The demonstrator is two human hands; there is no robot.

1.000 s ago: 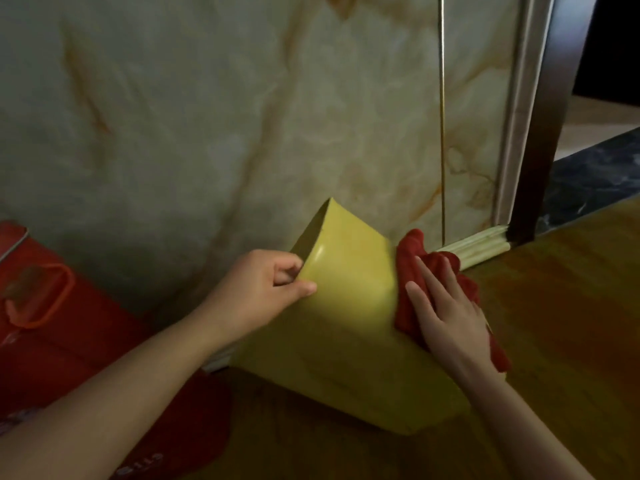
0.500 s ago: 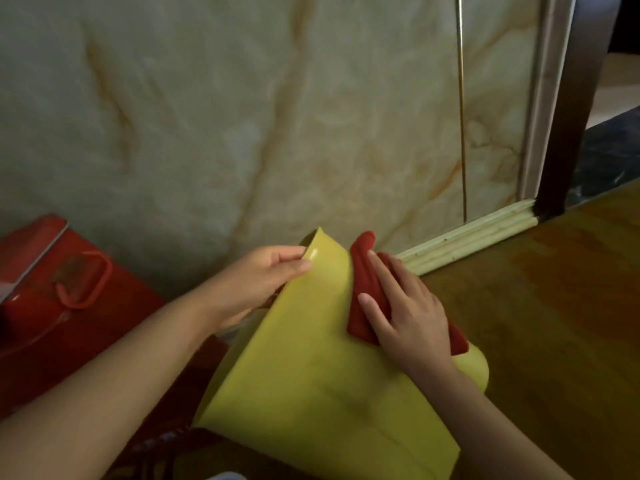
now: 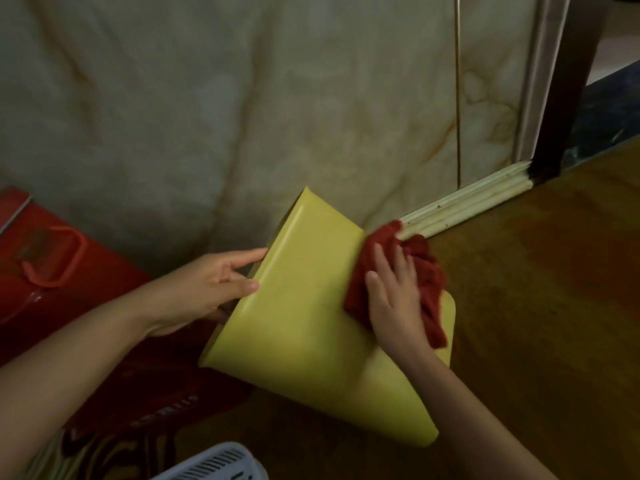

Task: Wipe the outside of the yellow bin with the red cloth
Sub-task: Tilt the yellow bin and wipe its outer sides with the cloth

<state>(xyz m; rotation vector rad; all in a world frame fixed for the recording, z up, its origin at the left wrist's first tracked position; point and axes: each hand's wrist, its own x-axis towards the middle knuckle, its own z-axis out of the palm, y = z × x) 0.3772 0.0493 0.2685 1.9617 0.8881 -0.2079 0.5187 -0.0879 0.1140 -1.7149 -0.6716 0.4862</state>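
The yellow bin (image 3: 304, 327) lies tilted on its side on the wooden floor, close to the marble wall, its broad side face turned up toward me. My left hand (image 3: 211, 285) grips its left edge, thumb on the outer face and fingers along the edge. My right hand (image 3: 391, 299) lies flat on the crumpled red cloth (image 3: 426, 271), which is pressed against the bin's upper right edge. Part of the cloth spills over the right side of the bin.
A red bag with an orange handle (image 3: 52, 258) stands at the left against the marble wall (image 3: 242, 116). A cream skirting strip (image 3: 478, 206) runs to a dark door frame (image 3: 568, 98). A white slotted object (image 3: 214, 462) pokes in at the bottom. Wooden floor (image 3: 536, 306) extends right.
The bin has been turned and shifted, and its side face now points up and to the right. My right hand has slid the cloth toward the bin's right edge. My left hand moved its hold lower.
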